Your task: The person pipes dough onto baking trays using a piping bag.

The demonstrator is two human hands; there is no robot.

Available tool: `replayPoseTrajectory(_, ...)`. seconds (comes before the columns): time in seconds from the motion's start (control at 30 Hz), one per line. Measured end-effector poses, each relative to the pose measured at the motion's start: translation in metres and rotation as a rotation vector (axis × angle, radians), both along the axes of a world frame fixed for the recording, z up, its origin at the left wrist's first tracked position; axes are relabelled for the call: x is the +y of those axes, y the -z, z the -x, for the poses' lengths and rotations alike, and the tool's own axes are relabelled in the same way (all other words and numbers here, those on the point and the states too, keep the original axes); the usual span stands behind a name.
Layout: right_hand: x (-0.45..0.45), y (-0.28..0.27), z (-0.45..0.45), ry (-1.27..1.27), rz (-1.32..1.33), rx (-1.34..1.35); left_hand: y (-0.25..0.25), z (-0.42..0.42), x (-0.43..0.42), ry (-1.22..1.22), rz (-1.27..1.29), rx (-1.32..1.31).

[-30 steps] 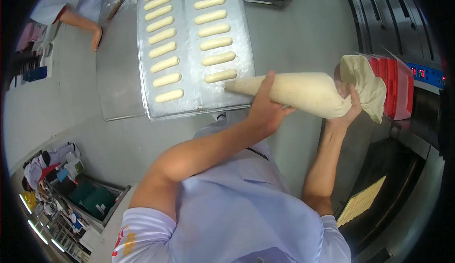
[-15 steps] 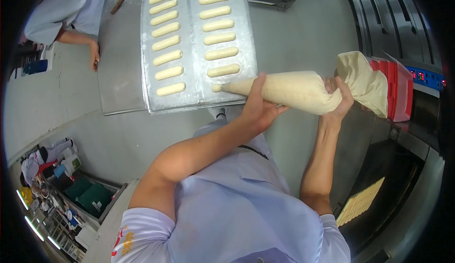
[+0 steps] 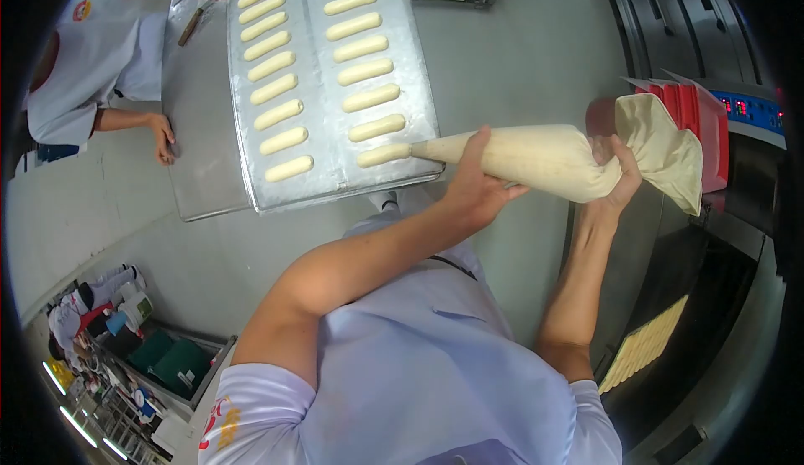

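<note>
Left hand (image 3: 479, 188) and right hand (image 3: 618, 183) wrap fingers snugly around one piping bag (image 3: 536, 159), its nozzle (image 3: 422, 149) over one tray's (image 3: 318, 121) near end, where eighteen pale strips (image 3: 364, 72) show, nine per row.

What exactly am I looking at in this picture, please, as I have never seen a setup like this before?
There is no robot here: a person works bare-handed, and the view comes from a camera worn on their head, looking forward and down. The left hand holds a cloth bag nearer its narrow end, and the right hand grips the gathered wide end. The bag's tip meets a pale strip on a metal tray, where other pale strips lie in two columns. Beside the tray, on the table, lies a tool with a brown handle. A co-worker's hand is at the table's edge.
</note>
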State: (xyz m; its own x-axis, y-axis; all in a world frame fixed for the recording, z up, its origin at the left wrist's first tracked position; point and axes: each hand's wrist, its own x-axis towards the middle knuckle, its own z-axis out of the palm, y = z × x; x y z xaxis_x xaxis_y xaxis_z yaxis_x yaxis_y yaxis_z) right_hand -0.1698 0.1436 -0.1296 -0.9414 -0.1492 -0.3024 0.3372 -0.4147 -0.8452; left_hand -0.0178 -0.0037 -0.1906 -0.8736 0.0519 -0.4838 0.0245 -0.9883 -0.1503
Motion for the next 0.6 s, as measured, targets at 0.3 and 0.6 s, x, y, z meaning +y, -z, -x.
replayPoseTrajectory(0.3, 0.029, 0.008, -0.024, 0.119, 0.241, -0.081, -0.053, -0.011, 0.001, 0.096, 0.31, -0.067)
replayPoseTrajectory(0.6, 0.054, 0.075, -0.088, -0.003, 0.276, 0.05, -0.076, -0.052, 0.035, -0.023, 1.3, 0.298)
